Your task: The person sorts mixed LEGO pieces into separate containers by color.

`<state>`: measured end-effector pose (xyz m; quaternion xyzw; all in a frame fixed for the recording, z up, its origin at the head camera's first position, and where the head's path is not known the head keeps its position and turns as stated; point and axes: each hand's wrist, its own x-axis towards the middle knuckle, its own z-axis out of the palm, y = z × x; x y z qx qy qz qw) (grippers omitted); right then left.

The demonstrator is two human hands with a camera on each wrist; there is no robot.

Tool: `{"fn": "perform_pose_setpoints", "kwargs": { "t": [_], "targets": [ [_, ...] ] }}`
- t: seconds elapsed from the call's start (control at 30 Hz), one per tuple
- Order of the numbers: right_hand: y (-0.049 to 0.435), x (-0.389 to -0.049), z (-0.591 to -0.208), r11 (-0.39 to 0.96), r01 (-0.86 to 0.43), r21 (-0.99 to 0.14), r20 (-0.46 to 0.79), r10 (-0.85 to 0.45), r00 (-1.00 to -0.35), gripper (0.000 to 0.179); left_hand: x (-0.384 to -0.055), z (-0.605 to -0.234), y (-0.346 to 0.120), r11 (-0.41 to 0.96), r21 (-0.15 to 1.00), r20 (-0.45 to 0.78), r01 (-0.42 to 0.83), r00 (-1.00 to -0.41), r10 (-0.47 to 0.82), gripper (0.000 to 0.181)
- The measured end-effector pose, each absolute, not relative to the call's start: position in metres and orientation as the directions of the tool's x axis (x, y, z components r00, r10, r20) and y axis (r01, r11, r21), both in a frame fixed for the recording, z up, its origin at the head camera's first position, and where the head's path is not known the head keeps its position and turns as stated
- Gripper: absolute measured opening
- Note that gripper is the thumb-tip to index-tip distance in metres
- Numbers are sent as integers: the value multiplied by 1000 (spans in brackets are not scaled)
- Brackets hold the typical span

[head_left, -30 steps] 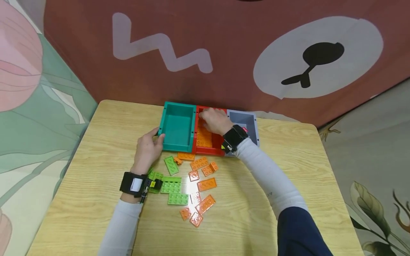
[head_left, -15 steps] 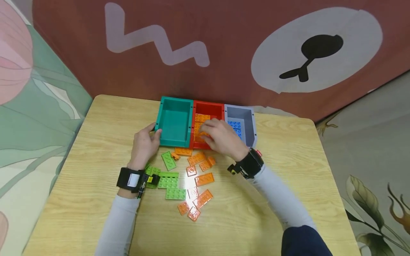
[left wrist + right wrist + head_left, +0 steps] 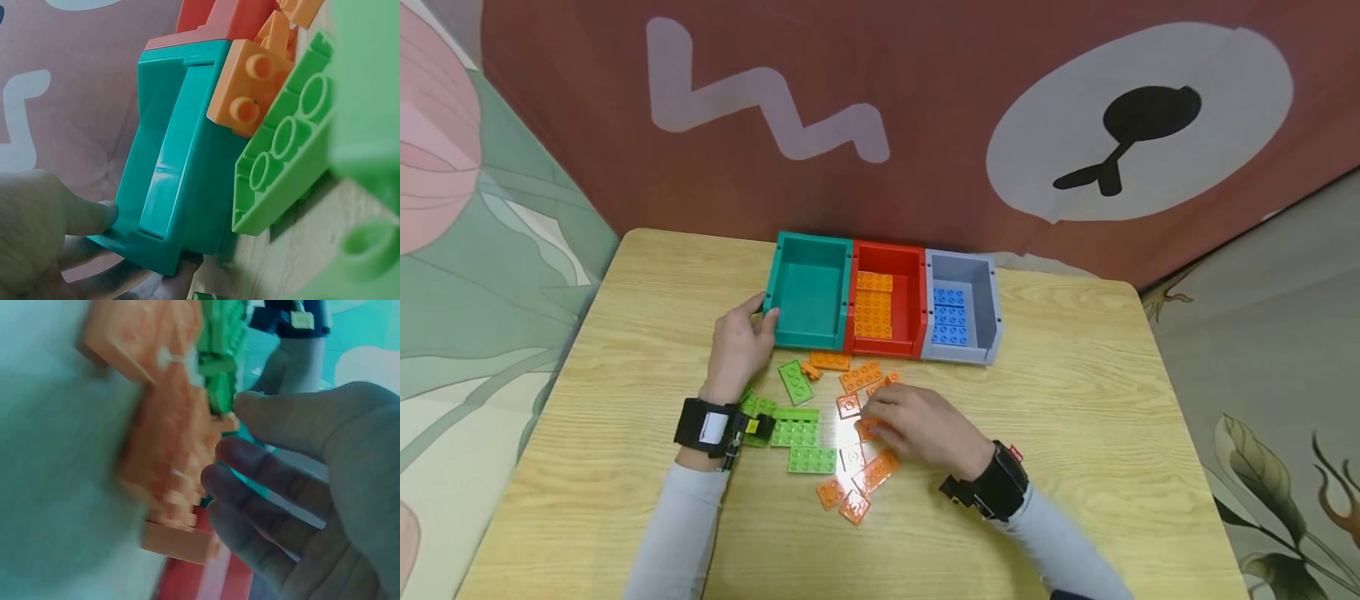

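Note:
My left hand (image 3: 736,346) grips the near left corner of a teal bin (image 3: 811,287); in the left wrist view its thumb (image 3: 94,215) lies on the rim and the other fingers curl beneath. Over the loose orange bricks hovers my right hand (image 3: 925,427), partly covering an orange brick (image 3: 865,429). The right wrist view shows that hand's fingers (image 3: 250,494) loosely bent and apart from the thumb, with nothing between them. Several orange toy bricks (image 3: 861,377) lie scattered on the table, and green bricks (image 3: 812,460) lie to their left.
A red bin (image 3: 910,300) holding orange bricks (image 3: 873,312) adjoins the teal one. Right of it stands a grey-blue bin (image 3: 983,308) with blue bricks (image 3: 950,317) inside. The wooden table (image 3: 1075,392) backs onto a printed brown wall covering (image 3: 925,200).
My right hand has moved from inside the red bin down toward me, to the loose orange bricks. The left hand stays on the teal bin.

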<state>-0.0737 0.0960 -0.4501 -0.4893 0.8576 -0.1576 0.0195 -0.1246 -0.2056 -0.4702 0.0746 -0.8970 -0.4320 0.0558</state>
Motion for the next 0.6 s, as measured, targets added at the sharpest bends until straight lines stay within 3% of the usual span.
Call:
{"fn": "perform_pose_setpoints", "kwargs": {
  "t": [0.2, 0.43, 0.6],
  "targets": [
    [101, -61, -469, 528, -818, -230, 109, -821, -561, 21, -123, -470, -207, 606, 788, 10, -107, -982, -187, 55],
    [106, -57, -479, 560, -776, -292, 139, -778, -613, 27, -122, -470, -205, 609, 787, 18, -99, -983, -183, 54],
    [108, -58, -480, 558, -781, -279, 201, -761, -616, 20, -124, -469, -205, 607, 790, 27, -91, -983, -181, 54]
  ]
}}
